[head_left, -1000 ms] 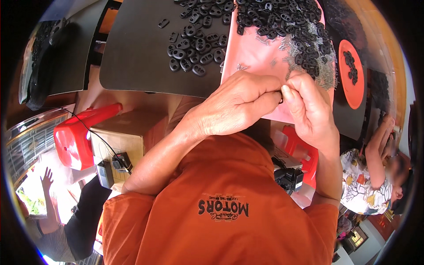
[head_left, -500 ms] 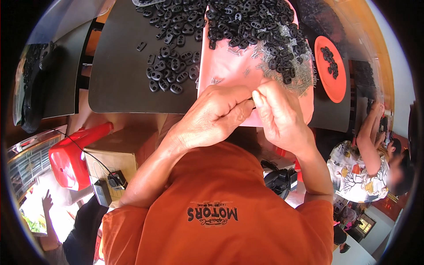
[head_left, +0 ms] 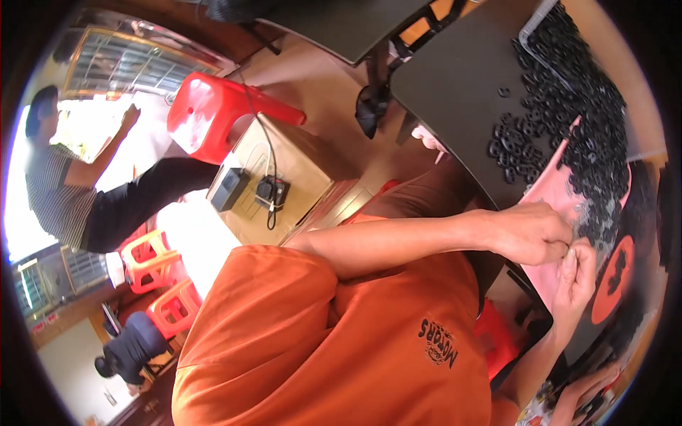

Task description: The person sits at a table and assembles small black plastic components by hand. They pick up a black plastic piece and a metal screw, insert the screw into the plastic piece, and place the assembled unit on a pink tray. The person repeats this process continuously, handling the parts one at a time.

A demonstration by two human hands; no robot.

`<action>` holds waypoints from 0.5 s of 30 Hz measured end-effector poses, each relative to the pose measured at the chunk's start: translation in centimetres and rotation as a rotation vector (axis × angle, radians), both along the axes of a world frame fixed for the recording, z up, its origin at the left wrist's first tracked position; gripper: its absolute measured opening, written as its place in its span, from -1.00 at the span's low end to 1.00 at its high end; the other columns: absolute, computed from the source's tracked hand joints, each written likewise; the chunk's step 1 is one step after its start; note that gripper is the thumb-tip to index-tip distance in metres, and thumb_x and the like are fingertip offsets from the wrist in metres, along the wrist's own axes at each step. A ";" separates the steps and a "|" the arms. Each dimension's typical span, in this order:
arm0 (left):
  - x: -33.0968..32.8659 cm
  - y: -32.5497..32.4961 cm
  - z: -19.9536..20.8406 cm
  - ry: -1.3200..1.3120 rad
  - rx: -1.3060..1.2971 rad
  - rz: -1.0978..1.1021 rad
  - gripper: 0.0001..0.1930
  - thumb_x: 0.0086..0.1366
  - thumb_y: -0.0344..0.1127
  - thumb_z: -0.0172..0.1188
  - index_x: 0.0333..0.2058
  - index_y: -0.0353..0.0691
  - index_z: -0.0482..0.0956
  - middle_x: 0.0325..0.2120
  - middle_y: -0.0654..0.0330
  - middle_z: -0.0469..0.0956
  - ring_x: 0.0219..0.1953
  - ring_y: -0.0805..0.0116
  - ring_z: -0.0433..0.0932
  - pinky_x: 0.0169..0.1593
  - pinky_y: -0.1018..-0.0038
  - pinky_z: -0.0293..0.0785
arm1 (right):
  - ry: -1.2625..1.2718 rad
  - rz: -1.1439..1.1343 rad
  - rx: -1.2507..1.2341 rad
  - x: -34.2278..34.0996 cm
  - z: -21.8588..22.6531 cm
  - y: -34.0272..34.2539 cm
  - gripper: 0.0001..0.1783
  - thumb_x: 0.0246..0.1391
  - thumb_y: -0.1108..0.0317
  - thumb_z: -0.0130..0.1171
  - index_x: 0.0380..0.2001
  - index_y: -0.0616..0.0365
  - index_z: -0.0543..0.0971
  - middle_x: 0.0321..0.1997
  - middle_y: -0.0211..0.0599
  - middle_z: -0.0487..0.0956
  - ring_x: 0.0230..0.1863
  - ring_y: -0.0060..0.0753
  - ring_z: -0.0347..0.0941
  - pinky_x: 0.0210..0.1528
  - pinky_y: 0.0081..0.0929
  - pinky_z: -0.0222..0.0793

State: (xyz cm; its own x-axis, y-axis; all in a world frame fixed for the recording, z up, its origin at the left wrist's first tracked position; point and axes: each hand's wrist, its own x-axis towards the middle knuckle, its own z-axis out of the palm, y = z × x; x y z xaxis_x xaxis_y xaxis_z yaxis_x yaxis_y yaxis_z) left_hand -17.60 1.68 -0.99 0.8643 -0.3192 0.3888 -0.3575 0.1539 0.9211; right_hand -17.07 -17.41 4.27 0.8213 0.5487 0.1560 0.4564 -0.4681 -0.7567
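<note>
My left hand [head_left: 533, 233] and right hand [head_left: 579, 278] meet fingertip to fingertip over a pink tray or sheet [head_left: 558, 183]. Both are closed in a pinch; whatever lies between the fingers is too small and hidden to make out. Just beyond them are small silvery springs [head_left: 591, 220]. A big heap of black plastic cord locks [head_left: 593, 145], oval with two holes, spreads behind. A smaller cluster of the same cord locks [head_left: 513, 153] lies on the dark table [head_left: 455, 85]. An orange-red plate [head_left: 605, 305], to the right of my right hand, holds several black pieces.
Left of the table stand a cardboard box [head_left: 312, 149] with a black power adapter [head_left: 272, 192] and cable on it, and a red stool [head_left: 195, 117]. One person [head_left: 67, 184] sits at the far left, another [head_left: 131, 348] at lower left near orange stools [head_left: 149, 259]. A co-worker's arm [head_left: 582, 390] shows at lower right.
The view has swung left and tilted, so the table, heap and my hands now appear at the right. My hands stay pinched together over the pink surface.
</note>
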 end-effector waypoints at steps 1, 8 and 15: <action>0.1 -0.4 0.0 -0.028 0.014 0.012 -0.82 0.19 -0.40 0.03 -0.55 -0.37 0.44 -0.64 -0.03 0.41 -0.59 0.04 0.45 -0.43 0.18 0.29 | 0.017 0.004 0.006 0.1 -0.1 -0.2 -0.91 0.28 0.51 -0.11 -0.35 0.25 0.32 -0.42 -0.42 0.26 -0.49 -0.63 0.08 -0.44 -0.65 0.04; 0.4 -0.2 0.3 0.041 0.029 -0.023 -0.76 0.15 -0.35 0.02 -0.63 -0.37 0.43 -0.70 -0.02 0.40 -0.62 0.04 0.42 -0.46 0.18 0.27 | 0.003 -0.007 -0.008 0.1 -0.7 -0.5 -0.87 0.32 0.45 -0.15 -0.35 0.21 0.32 -0.40 -0.51 0.23 -0.47 -0.73 0.01 -0.46 -0.69 -0.08; 0.5 -0.5 0.2 0.012 0.081 0.003 -0.77 0.12 -0.33 0.02 -0.61 -0.38 0.45 -0.70 -0.04 0.41 -0.62 0.05 0.43 -0.46 0.17 0.28 | -0.044 -0.036 -0.104 0.0 -0.7 -1.0 -0.85 0.32 0.43 -0.13 -0.30 0.29 0.35 -0.38 -0.35 0.35 -0.40 -0.55 0.19 -0.35 -0.58 0.16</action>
State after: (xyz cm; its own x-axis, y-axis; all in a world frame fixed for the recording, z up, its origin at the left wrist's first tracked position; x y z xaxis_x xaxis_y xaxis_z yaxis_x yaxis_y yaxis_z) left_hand -17.11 1.14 -0.83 0.8697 -0.3469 0.3510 -0.3465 0.0773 0.9349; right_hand -17.06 -18.44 3.58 0.8344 0.5341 0.1359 0.4694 -0.5596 -0.6830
